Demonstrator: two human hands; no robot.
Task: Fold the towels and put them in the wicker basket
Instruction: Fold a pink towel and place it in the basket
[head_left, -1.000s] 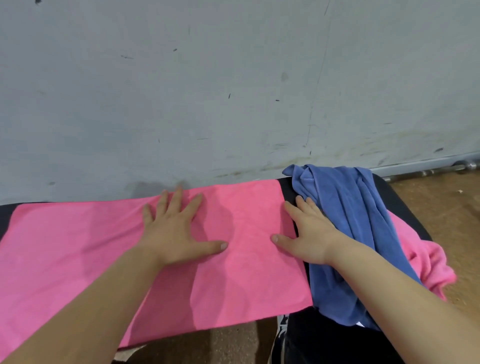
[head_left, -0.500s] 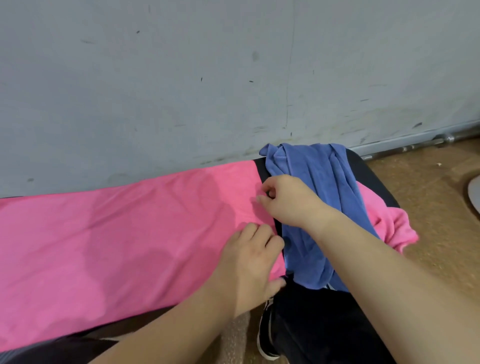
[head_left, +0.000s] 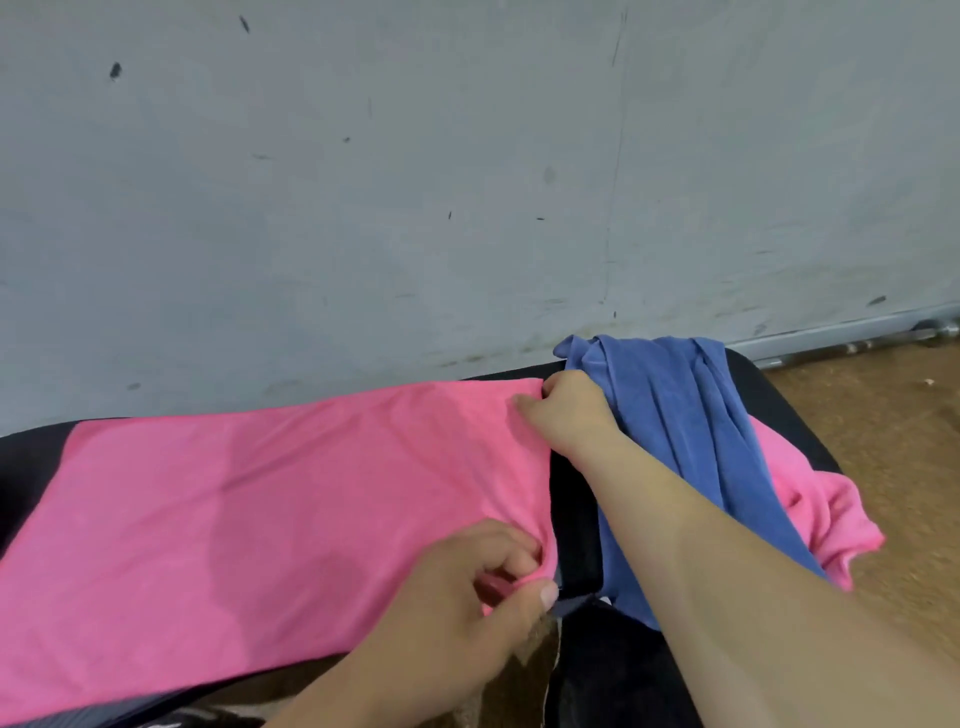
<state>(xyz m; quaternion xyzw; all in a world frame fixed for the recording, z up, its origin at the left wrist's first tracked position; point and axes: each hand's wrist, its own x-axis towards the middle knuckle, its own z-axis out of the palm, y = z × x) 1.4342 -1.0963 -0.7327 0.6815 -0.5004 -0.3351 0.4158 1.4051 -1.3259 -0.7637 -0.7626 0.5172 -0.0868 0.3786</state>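
A large pink towel (head_left: 270, 509) lies spread flat over a black table (head_left: 571, 499). My left hand (head_left: 467, 597) pinches the towel's near right corner between thumb and curled fingers. At the far right corner, my right hand (head_left: 566, 410) grips the same towel's edge. A crumpled blue towel (head_left: 675, 431) lies heaped to the right of my right arm, on top of another bunched pink towel (head_left: 826, 514). No wicker basket is in view.
A grey scuffed wall (head_left: 467, 182) stands right behind the table. Brown floor (head_left: 883, 441) shows to the right, with a metal pipe (head_left: 857, 343) along the wall's base. The table's right end (head_left: 779, 405) is near the floor strip.
Both hands left the flat middle of the pink towel and went to its right edge. They now pinch the near and far right corners, and the edge has lifted slightly.
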